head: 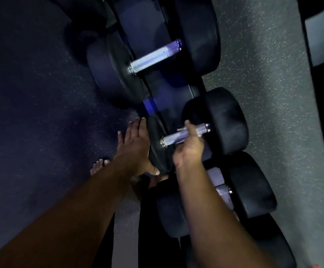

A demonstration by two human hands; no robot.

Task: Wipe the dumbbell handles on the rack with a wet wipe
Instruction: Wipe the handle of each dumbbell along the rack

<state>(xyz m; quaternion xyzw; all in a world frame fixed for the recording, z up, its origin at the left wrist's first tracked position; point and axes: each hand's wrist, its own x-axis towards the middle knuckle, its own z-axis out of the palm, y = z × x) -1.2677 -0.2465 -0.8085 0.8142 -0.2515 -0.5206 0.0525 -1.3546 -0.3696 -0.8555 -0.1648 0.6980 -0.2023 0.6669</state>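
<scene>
Black dumbbells lie in a row on a dark rack. My right hand curls round the knurled metal handle of the middle dumbbell, with a pale wet wipe showing between the fingers and the bar. My left hand rests flat with straight fingers against the outer face of that dumbbell's near weight head. A larger dumbbell further along shows its bare handle. A nearer dumbbell's handle lies partly hidden under my right forearm.
Speckled rubber floor lies right of the rack, darker floor to the left. My foot in a sandal stands by the rack's near side. Another rack or frame runs along the right edge.
</scene>
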